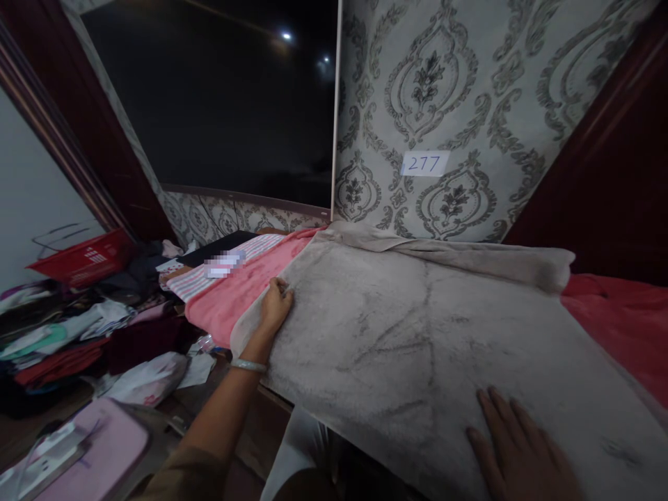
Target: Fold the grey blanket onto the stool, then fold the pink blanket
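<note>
A grey plush blanket (376, 313) lies spread over the table, with a few creases across its middle and its far edge folded over in a roll. My left hand (276, 305) is at the blanket's left side, fingers curled closed on the fabric near the edge. Flat on the blanket at the lower right rests my right hand (522, 449), fingers spread and nothing held. A pink plush cloth (229, 306) shows out from under the blanket's left edge, next to a striped cloth (191, 284).
Red fabric (621, 320) lies to the right of the blanket. Behind stand a large dark screen (219, 97) and a patterned wall with a paper label (425, 163). Piled clothes (57, 341), a red basket (83, 257) and a pink stool (99, 445) with a power strip (46, 459) are at left.
</note>
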{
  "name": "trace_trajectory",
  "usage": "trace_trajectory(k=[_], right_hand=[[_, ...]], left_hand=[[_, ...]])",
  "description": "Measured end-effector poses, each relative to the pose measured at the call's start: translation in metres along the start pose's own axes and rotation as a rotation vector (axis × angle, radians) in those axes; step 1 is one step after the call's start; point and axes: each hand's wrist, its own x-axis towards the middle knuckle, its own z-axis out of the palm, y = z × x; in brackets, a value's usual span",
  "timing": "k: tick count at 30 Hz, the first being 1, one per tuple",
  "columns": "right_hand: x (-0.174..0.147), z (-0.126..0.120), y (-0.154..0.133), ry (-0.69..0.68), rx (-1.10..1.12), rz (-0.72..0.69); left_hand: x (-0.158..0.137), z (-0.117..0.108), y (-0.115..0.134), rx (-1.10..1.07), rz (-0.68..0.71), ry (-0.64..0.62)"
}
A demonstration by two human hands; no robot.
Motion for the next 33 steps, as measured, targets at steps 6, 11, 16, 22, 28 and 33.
trace_trajectory(k=[6, 11, 16, 22, 28, 33], right_hand=[[0.0001, -0.0008, 0.0028, -0.027, -0.006, 0.004], [0.0007, -0.0009, 0.0022, -0.042, 0.006, 0.028], [0.0011, -0.0025, -0.0024, -0.028, 0.016, 0.050], [0.0001, -0.0007, 0.0013, -0.095, 0.045, 0.050], [-0.0007, 0.0000, 0.0028, -0.090, 0.048, 0.034], [-0.0016, -0.0003, 0.0059, -0.098, 0.046, 0.010]], left_hand=[[0.0007, -0.0002, -0.0016, 0.001, 0.018, -0.024], [0.0017, 0.0007, -0.0025, 0.002, 0.028, -0.032], [0.0019, 0.0005, -0.0031, 0.001, 0.048, -0.043], [0.0009, -0.0014, -0.0020, -0.012, 0.067, -0.045], [-0.0003, -0.0044, 0.0009, -0.012, 0.101, -0.055], [-0.0006, -0.0054, 0.0015, -0.007, 0.102, -0.056]])
